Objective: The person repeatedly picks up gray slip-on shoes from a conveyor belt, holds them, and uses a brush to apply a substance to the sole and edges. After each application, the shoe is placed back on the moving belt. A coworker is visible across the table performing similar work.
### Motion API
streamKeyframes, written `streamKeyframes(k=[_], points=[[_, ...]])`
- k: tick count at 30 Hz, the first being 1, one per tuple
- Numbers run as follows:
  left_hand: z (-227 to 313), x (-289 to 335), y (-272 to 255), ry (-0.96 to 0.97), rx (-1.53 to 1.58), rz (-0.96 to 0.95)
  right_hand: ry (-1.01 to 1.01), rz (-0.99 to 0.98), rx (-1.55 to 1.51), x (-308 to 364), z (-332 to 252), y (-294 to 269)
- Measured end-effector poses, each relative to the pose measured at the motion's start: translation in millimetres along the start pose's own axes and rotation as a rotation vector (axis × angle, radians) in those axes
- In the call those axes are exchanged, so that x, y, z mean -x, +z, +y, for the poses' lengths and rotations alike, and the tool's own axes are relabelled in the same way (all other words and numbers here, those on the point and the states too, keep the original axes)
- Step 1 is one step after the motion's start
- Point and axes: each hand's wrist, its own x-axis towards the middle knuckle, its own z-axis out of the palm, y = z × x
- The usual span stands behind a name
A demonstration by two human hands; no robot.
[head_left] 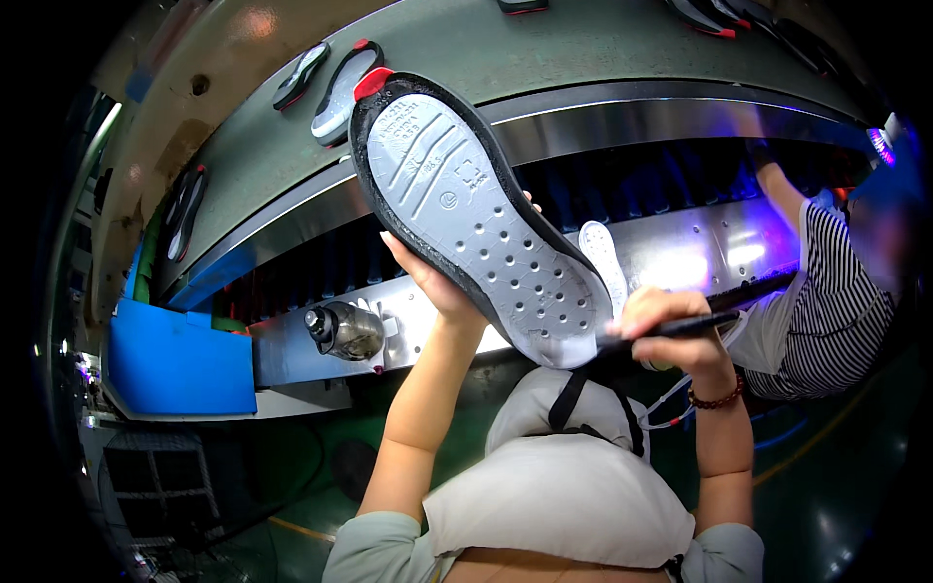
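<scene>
A large shoe sole (466, 209), grey inside with a black rim and a red tab at its far end, is held up in front of me. My left hand (437, 282) grips it from beneath at the left edge, some fingertips showing past its right edge. In my right hand (671, 325) is a black-handled brush (695, 325), its tip against the near end of the sole at the right. The bristles are mostly hidden there. A smaller white sole-shaped piece (604, 257) shows just behind the large sole's right edge.
Several soles, one of them grey and white (345, 92), lie on the green conveyor belt (603, 49) beyond its metal rail. A dark bottle (345, 330) stands on the metal shelf (282, 345). A blue box (175, 360) is at left; a person in stripes (836, 301) works at right.
</scene>
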Motion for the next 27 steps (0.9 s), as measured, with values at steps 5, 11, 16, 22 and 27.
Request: streamKeyframes(k=[5,11,16,22,27], points=[[-0.1,0.0,-3.3,0.029,-0.086,0.092,-0.034,-0.113,0.294,-0.5,5.2,4.5],[1.0,-1.3,-6.6,-0.025,0.262,0.033,0.124,0.135,-0.256,5.2,28.3,-10.9],[-30.0,38.0,-19.6,-0.2,0.341,-0.13,0.24,0.325,-0.612,-3.7,23.8,21.2],[-6.6,37.0,-46.3,-0.425,0.335,-0.035,0.136,-0.235,-0.009,-7.5,-3.2,7.1],[18.1,25.4,-13.2,-0.686,0.05,0.16,0.108,-0.218,0.244,-20.1,0.4,6.7]])
